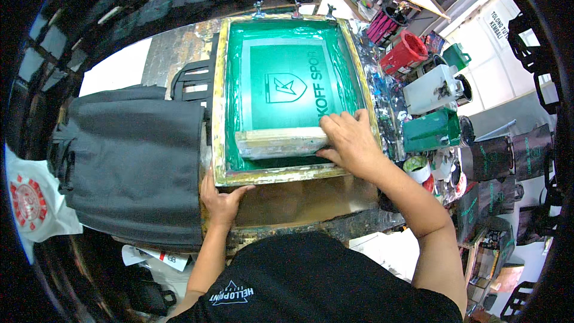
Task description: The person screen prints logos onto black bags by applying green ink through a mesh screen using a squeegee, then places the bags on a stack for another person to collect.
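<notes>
A silk screen in a worn yellowish wooden frame (220, 101) lies in front of me, its mesh (293, 60) smeared with green ink. A shield emblem and lettering show darker in the mesh. My right hand (353, 142) is closed round the right end of a wooden squeegee (278, 142), which lies across the near part of the screen. My left hand (222, 203) holds the frame's near left corner, fingers along its side and thumb stretched along its front edge. What lies beneath the screen is mostly hidden.
Black fabric bags (134, 167) lie stacked at the left. Clamps (297, 9) stand at the frame's far edge. A red tub (408, 51), a whitish container (430, 90) and a green container (431, 130) line the right side. A brown board (299, 204) shows before the frame.
</notes>
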The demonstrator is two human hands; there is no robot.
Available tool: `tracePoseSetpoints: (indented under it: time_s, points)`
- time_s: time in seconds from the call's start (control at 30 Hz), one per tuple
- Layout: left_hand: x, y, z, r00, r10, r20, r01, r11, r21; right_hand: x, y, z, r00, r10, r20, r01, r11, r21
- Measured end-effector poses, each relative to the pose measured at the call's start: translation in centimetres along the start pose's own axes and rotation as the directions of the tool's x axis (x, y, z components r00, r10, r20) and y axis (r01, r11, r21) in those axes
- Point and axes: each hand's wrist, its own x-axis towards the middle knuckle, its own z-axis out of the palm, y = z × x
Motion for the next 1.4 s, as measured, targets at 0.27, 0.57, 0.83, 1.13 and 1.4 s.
tracePoseSetpoints:
  time_s: [0.27,0.57,0.83,1.13,1.4]
  points:
    - [-0.5,-0.2,-0.1,1.0,0.019,0.005,-0.019,0.999,0.026,10.6,6.9,2.4,0.999,0.027,-0.026,-0.03,0.992,-0.126]
    - [-0.2,0.6,-1.2,0.998,-0.051,0.032,0.046,0.987,0.151,27.2,18.1,4.9,1.0,0.002,-0.023,-0.005,0.994,-0.109]
    - [3.9,7.4,-0.7,0.918,0.395,0.015,-0.381,0.875,0.298,28.6,18.4,3.9,0.994,0.013,-0.107,-0.026,0.992,-0.122]
    - [36.1,9.3,12.5,0.722,0.691,-0.015,-0.598,0.635,0.489,28.3,18.4,7.9,0.946,0.066,-0.316,-0.123,0.979,-0.163]
    - [40.5,5.5,17.0,0.752,0.596,0.281,-0.631,0.529,0.567,27.6,18.5,8.4,0.933,-0.018,-0.359,-0.063,0.975,-0.213]
